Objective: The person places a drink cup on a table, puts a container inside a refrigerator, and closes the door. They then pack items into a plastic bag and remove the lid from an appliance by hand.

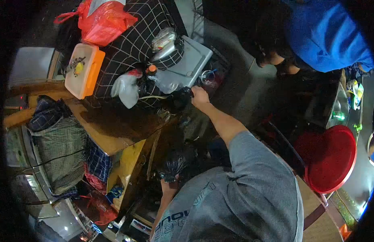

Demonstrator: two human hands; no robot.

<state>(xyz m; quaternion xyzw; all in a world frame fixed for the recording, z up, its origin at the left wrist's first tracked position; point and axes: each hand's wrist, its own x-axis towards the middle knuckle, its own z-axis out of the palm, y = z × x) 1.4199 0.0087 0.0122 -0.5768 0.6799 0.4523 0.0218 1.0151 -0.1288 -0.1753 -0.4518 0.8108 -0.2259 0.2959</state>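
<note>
My right hand (pixel 200 97) reaches forward at the middle of the view, its fingers closed at the edge of a dark plastic bag (pixel 181 98). Just beyond it lies a grey plastic lid or box (pixel 193 60), with a clear plastic bag (pixel 168 80) and an orange-capped bottle (pixel 152 69) to its left. Lower down, close to my body, my left hand (pixel 169 186) is closed round the base of a dark bundle (pixel 175 167), which looks like black plastic.
An orange-rimmed container (pixel 85 70) and a red bag (pixel 106 22) stand by netting at the upper left. A red stool (pixel 331 159) is at the right. A person in blue (pixel 328 34) is at the upper right. Cloths (pixel 60 149) hang at the left.
</note>
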